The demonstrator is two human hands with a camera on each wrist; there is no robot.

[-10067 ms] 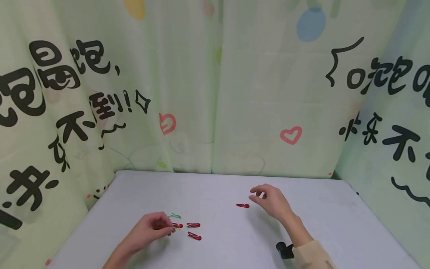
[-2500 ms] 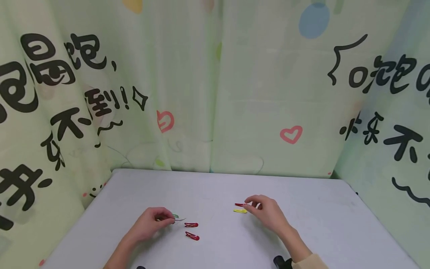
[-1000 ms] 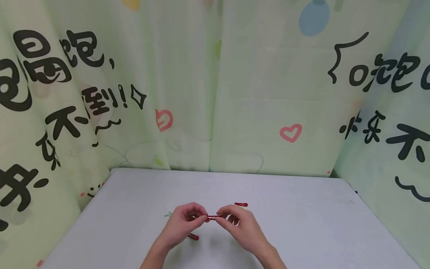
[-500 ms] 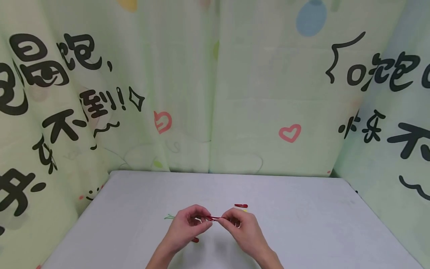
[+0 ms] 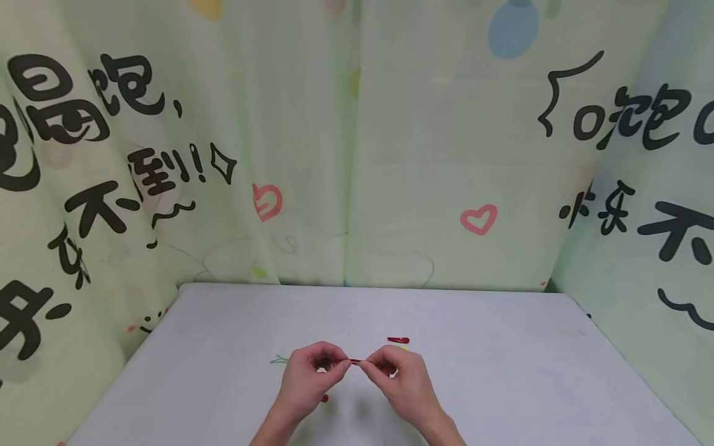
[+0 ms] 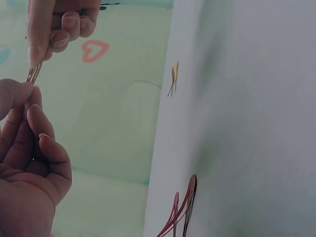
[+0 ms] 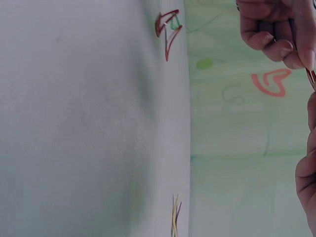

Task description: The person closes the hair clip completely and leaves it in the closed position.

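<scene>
In the head view, my left hand (image 5: 312, 378) and right hand (image 5: 401, 378) meet above the table. Between their fingertips is a thin red snap hair clip (image 5: 354, 360), pinched at one end by each hand. The left wrist view shows this clip (image 6: 34, 73) edge-on, its narrow strips close together. Under the left hand lies another red hair clip (image 5: 325, 398), mostly covered. To that hand's left, part of a green hair clip (image 5: 279, 359) shows. Beyond the right hand rests a red hair clip (image 5: 398, 339), with a sliver of a yellow hair clip (image 5: 404, 348) in front.
The white table (image 5: 502, 371) ends at a pale green printed curtain (image 5: 418, 155) behind and at both sides. Red clips (image 6: 190, 195) stand out near the bottom of the left wrist view.
Both hands have come together from opposite sides, and a red hair clip has left the table into their fingers. Over the last second its spread strips have come closer together.
</scene>
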